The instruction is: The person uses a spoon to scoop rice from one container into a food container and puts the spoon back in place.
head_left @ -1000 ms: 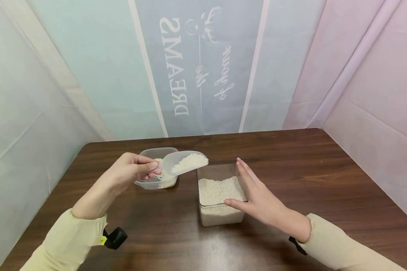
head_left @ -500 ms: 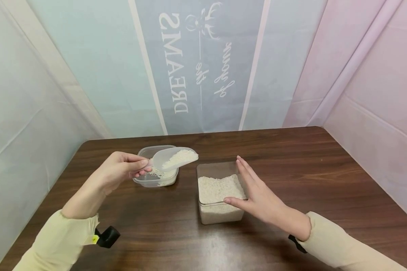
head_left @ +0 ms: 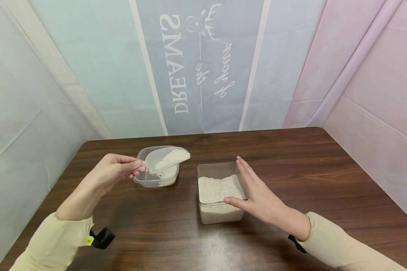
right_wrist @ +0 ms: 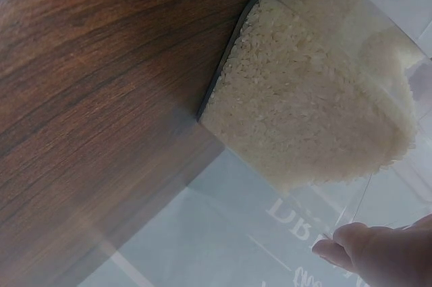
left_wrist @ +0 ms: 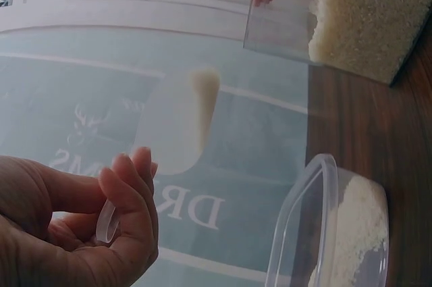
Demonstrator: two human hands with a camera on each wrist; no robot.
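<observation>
My left hand (head_left: 117, 169) pinches the handle of a translucent scoop (head_left: 156, 156) that carries white rice. The scoop is held over the small clear plastic tub (head_left: 149, 183), its tip reaching past the tub's right side. Rice lies in that tub, also visible in the left wrist view. Beside it on the right stands a larger clear square container (head_left: 220, 222), well filled with rice (head_left: 220, 188). Against this container's right side rests my right hand (head_left: 257, 199), fingers straight along the side and thumb at the front rim. The right wrist view shows fingertips (right_wrist: 351, 240) at the rim.
Both containers stand on a dark brown wooden table (head_left: 291, 169). Behind the table hangs a printed cloth (head_left: 203, 67), with pale cloth walls at left and right. A black wrist camera (head_left: 103, 238) sits under the left sleeve.
My left hand has moved left with the loaded scoop, from near the large container to above the small tub. The right hand and both containers keep their places.
</observation>
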